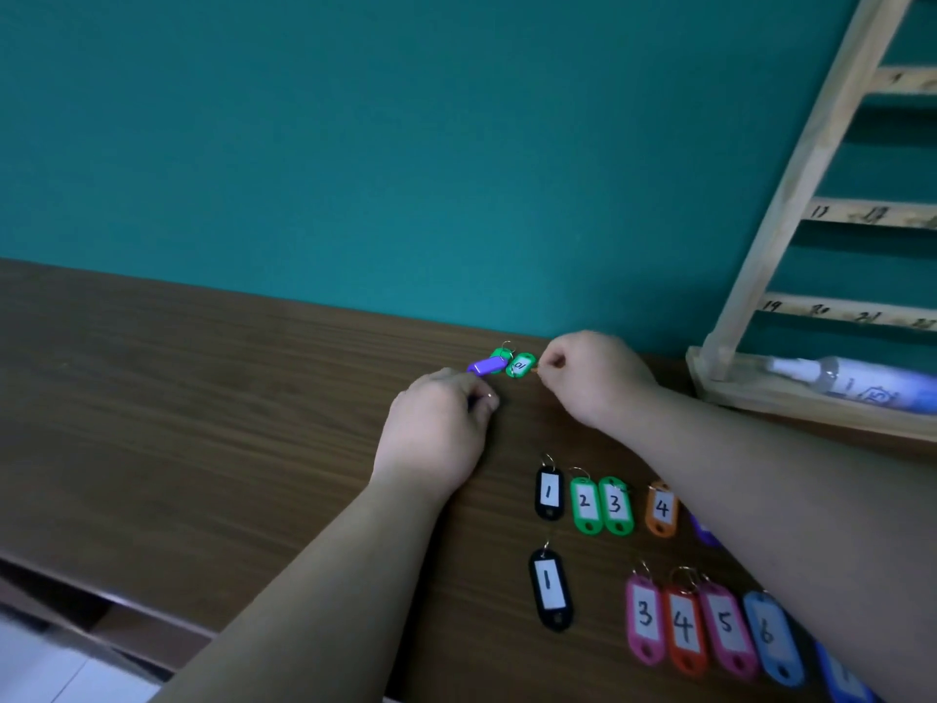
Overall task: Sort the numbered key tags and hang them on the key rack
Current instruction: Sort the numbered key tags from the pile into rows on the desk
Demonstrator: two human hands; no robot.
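Sorting | left grip [436, 423] curled at purple tag [487, 366], hold unclear | right grip [593, 378] pinches orange tag [535, 369] beside green tag [522, 365] | next: slot by number into rows [585, 504] below grips

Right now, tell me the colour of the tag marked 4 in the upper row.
The upper tag marked 4 is orange, seen in the head view.

Purple tag [488, 366]; green tag [520, 365] (teal wall [355, 144])
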